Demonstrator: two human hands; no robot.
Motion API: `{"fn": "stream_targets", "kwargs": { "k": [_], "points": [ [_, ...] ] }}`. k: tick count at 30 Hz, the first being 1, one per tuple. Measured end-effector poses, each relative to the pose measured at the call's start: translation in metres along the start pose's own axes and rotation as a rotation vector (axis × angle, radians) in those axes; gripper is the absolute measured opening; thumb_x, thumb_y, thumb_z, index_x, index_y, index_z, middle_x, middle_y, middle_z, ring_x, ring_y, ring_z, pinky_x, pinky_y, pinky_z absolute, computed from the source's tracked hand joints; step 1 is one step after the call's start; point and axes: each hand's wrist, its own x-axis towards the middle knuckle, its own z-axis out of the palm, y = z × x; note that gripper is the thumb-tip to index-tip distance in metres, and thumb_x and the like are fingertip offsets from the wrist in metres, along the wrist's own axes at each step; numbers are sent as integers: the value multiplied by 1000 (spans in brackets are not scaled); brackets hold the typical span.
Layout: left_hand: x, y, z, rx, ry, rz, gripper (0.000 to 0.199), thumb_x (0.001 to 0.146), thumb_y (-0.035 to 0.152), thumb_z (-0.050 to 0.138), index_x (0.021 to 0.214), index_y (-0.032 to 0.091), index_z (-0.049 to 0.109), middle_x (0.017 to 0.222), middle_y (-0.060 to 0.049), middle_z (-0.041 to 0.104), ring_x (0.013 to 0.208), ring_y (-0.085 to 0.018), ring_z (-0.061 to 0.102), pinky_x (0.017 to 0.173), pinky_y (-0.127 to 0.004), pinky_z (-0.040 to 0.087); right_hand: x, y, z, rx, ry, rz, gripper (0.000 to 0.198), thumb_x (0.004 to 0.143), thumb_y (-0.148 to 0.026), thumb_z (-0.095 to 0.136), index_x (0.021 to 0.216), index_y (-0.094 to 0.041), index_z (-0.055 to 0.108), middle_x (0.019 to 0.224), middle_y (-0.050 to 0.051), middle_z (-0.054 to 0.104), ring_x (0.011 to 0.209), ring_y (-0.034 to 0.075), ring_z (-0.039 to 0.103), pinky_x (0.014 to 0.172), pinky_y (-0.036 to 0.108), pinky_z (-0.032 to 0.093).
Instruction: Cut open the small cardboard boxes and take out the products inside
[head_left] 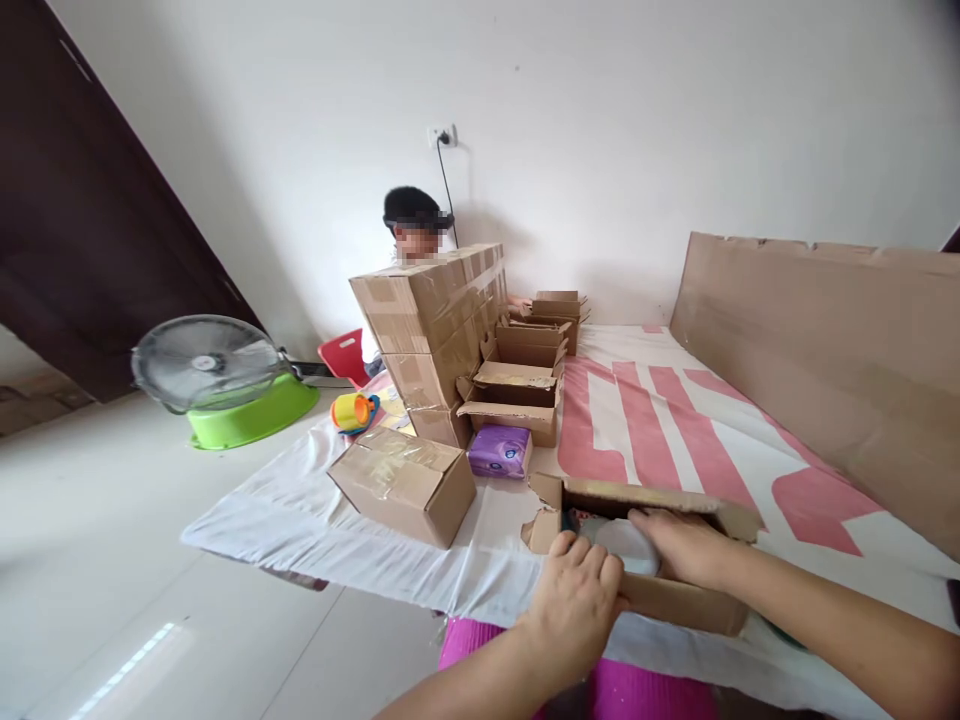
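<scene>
White wall (600, 130) stands behind a table w/ a cloth (277, 525) in white & red; at far left, on the floor, is a fan (206, 360). Near the right side of the table is an open box (675, 605), and a pale item (628, 545) lies inside it. The person's left hand (576, 597) has its fingers curled over the near rim of this box, pinching the cardboard. The right hand (679, 540) reaches inside, fingertips touching the item; its thumb is hidden, so one cannot tell if it grips.

Left of it are a purple pack (501, 452) and a taped box (401, 480); farther back, a stack (409, 345) of taped boxes, w/ a co-worker (415, 225) behind, and a row (517, 400) of boxes w/ flaps up.

Progress seems partial: taped ones look done, approx.; the open box has an item in, but closing & taping are not yet done, same for the row.
</scene>
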Motion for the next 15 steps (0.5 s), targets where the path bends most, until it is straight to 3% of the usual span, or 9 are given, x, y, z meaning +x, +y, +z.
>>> {"fn": "stream_targets", "kwargs": {
  "k": [3, 7, 11, 15],
  "points": [
    [-5, -9, -5, 17, -14, 4, 18, 89, 35, 62, 93, 19, 55, 86, -3, 65, 80, -23, 60, 79, -40, 45, -6, -4, -10, 74, 121, 1, 22, 69, -24, 64, 90, -24, 63, 94, 6, 74, 86, 27, 69, 70, 33, 49],
    [-14, -32, -27, 72, 15, -16, 11, 91, 28, 61, 96, 20, 55, 84, -2, 65, 79, -22, 61, 75, -38, 43, -17, -6, -40, 149, 310, 111, 31, 61, -21, 64, 91, -25, 63, 89, 2, 73, 77, 23, 67, 63, 29, 45],
    [-25, -47, -55, 43, 147, 36, 10, 93, 21, 55, 102, 20, 52, 82, -1, 65, 75, -21, 60, 74, -38, 44, -37, -12, -61, 319, 475, 57, 34, 63, -21, 61, 97, -26, 62, 89, 0, 71, 69, 18, 62, 58, 27, 46],
    [-33, -50, -73, -16, 298, 115, 22, 94, 19, 51, 115, 19, 45, 83, -3, 66, 75, -21, 62, 76, -38, 46, -54, -18, -55, 422, 672, 61, 35, 64, -22, 62, 99, -27, 62, 81, -1, 69, 62, 17, 59, 54, 26, 46]
  ]
}}
